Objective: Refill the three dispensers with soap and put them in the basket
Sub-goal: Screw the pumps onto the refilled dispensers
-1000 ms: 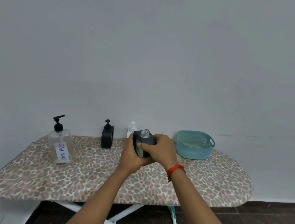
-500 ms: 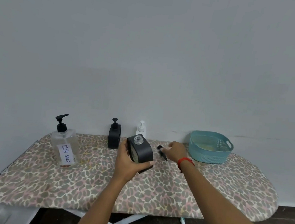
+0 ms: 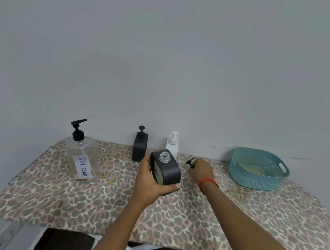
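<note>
Left hand [image 3: 149,184] grips uncapped black dispenser [image 3: 169,171], tilted, above ironing board [image 3: 75,202] middle. Right hand [image 3: 201,170] pinches black pump [image 3: 190,162] just right of it; a second ago both hands clasped dispenser. Far-left: clear bottle [image 3: 82,157] labelled "DISH SOAP". Far edge: second black dispenser [image 3: 139,148], white dispenser [image 3: 172,145]. Far-right corner: teal basket [image 3: 254,181].

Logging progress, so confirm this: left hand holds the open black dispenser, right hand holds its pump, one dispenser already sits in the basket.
Wrong on the basket: the head view shows no dispenser in it; the second black dispenser and the white dispenser stand by the wall. The rest holds: left hand holds the open black dispenser, right hand holds its pump.
</note>
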